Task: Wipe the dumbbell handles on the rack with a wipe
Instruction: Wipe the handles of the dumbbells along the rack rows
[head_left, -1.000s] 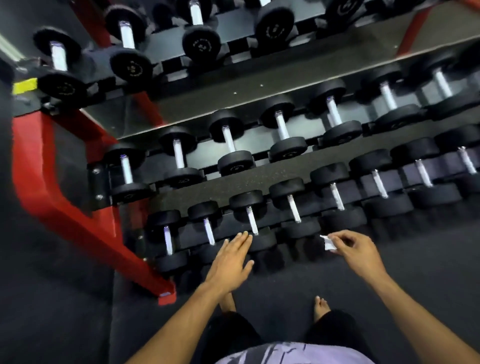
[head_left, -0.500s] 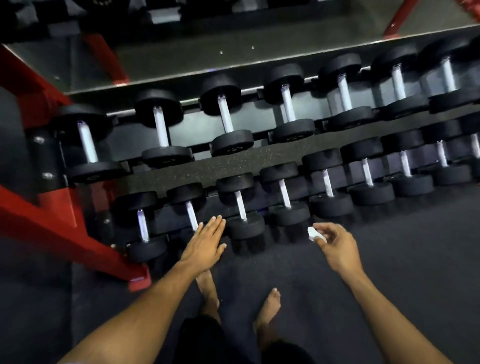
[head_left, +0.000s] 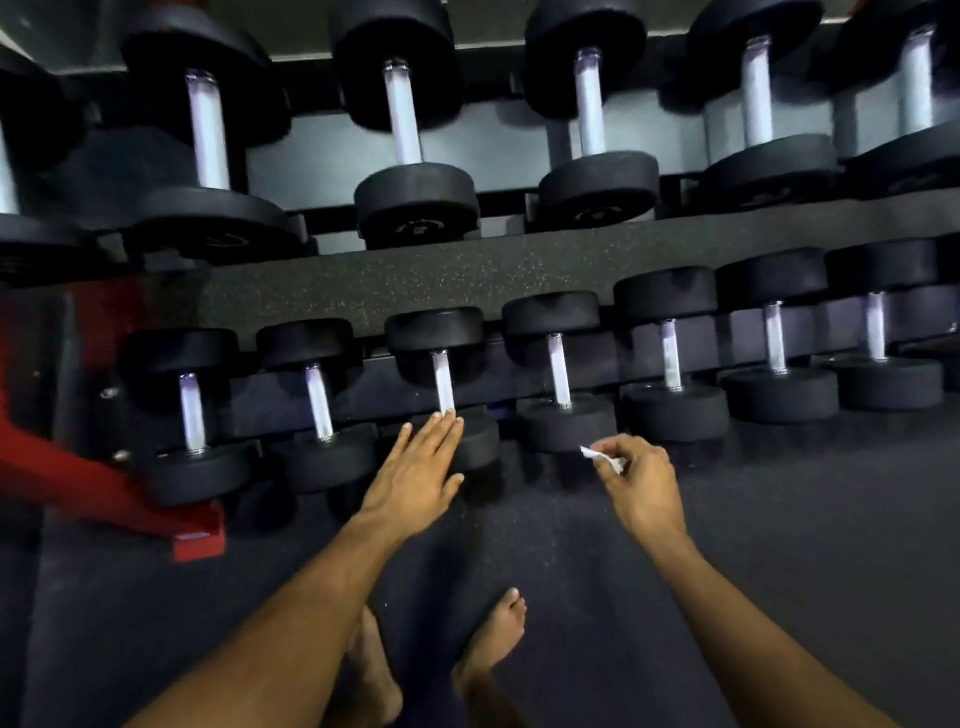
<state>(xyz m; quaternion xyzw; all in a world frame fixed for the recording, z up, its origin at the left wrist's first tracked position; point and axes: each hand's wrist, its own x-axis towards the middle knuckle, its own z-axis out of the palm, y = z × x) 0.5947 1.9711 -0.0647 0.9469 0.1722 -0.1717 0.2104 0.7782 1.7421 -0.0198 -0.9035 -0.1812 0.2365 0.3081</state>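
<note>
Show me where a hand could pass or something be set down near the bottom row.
Bare floor fronts the bottom-row dumbbells right of the right hand, which pinches the wipe. A speckled ledge between rows lies bare. The bottom row itself is crowded.

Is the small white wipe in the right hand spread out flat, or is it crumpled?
Crumpled: the small white wipe is bunched between the right hand's fingertips, only a wrinkled tip showing.

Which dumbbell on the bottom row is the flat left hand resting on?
The third dumbbell from the left: the left hand lies flat over its near weight; the others go untouched.
</note>
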